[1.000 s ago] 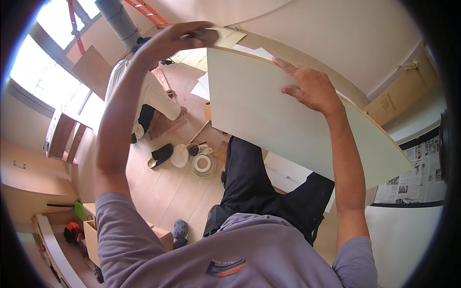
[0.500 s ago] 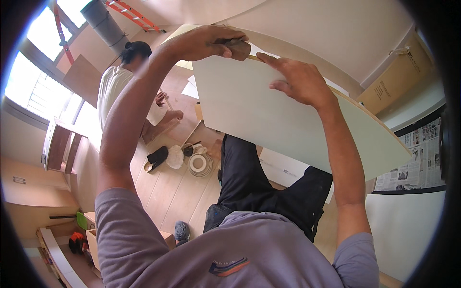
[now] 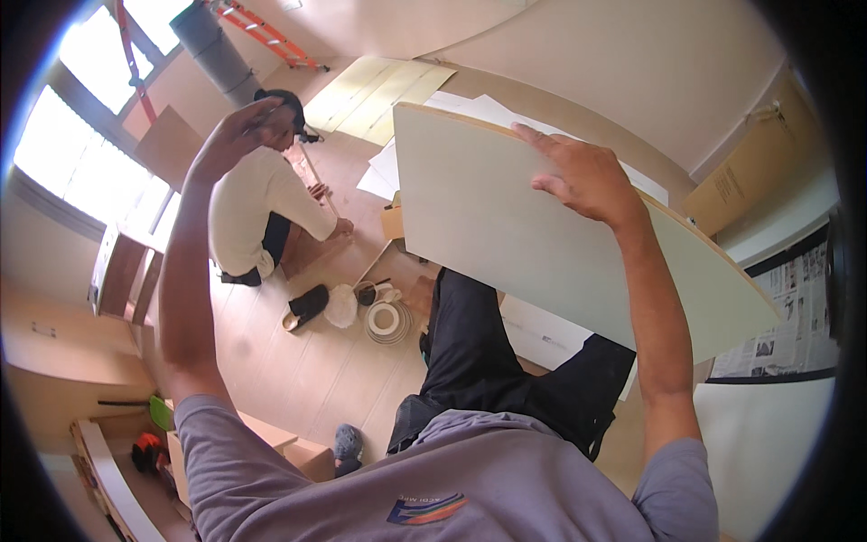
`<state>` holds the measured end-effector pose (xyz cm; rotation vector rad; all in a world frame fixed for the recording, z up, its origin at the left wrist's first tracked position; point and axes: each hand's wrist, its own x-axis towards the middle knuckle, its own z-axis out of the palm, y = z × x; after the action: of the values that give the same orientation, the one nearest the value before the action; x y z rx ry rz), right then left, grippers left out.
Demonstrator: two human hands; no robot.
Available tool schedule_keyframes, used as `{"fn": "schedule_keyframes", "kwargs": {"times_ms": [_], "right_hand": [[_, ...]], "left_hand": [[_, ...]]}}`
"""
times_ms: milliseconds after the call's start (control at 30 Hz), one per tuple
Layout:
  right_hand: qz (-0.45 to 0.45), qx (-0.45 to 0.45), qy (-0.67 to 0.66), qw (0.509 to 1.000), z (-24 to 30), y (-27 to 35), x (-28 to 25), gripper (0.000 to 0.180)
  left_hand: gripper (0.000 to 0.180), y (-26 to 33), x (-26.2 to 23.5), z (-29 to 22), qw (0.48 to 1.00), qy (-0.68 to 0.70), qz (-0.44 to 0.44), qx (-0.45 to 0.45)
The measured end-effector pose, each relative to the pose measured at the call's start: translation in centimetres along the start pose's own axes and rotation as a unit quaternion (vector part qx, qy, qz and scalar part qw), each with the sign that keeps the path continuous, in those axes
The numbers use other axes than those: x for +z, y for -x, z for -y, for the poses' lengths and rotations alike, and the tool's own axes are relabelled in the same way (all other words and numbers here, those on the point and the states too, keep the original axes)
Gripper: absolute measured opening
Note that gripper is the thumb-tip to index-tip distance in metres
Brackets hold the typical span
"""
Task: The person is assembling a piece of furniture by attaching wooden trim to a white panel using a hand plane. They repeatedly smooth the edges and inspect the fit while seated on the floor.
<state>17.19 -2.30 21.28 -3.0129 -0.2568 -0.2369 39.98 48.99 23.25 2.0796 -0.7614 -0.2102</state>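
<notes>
A large pale board [image 3: 506, 208] with a thin brown edge stands tilted in front of my legs. Along its upper edge lies my right hand [image 3: 591, 181], gripping it with the fingers over the edge and the thumb against the pale face. My left hand [image 3: 244, 135] is raised off to the left, away from the board. It overlaps the head of a crouching person behind it. Motion smears its fingers, and whether the brown block from before is still in it cannot be made out.
The crouching person [image 3: 257, 212] handles a thin strip on the floor at left. Nearby lie a coil of edging tape [image 3: 388, 322], a black shoe [image 3: 307, 307] and a cardboard box [image 3: 307, 459]. An orange ladder [image 3: 271, 36] and grey bin [image 3: 212, 50] stand farther back.
My left hand, closed on a brown block at the board's upper edge, has swung left and away from it. My right hand stays on the board. The view has shifted slightly.
</notes>
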Motion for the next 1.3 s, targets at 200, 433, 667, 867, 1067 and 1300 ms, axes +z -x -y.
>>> {"fn": "schedule_keyframes", "kwargs": {"times_ms": [200,433,667,867,1067,1300], "right_hand": [[-0.006,-0.014,-0.024,1.000,0.1,-1.2,0.7,0.074],[0.006,0.009,0.000,1.000,0.6,-0.5,0.4,0.073],[-0.002,0.008,0.004,1.000,-0.2,0.4,0.4,0.075],[0.027,0.009,-0.015,0.999,0.5,-1.0,-0.5,0.078],[0.023,0.011,-0.020,0.999,0.0,-0.8,-0.1,0.084],[0.037,0.027,-0.001,0.999,0.0,-0.5,0.4,0.084]], "left_hand": [[0.059,-6.7,12.0,-9.7,0.986,-0.088,0.055,0.134],[0.057,-11.2,16.7,-12.7,0.955,-0.166,0.137,0.202],[0.056,-10.9,13.9,-10.2,0.962,-0.194,0.095,0.168],[0.061,-3.3,1.1,3.2,1.000,0.023,-0.004,0.000],[0.059,-9.3,12.1,-8.1,0.973,-0.132,0.061,0.179],[0.060,-10.8,16.5,-12.2,0.942,-0.194,0.113,0.250]]}}
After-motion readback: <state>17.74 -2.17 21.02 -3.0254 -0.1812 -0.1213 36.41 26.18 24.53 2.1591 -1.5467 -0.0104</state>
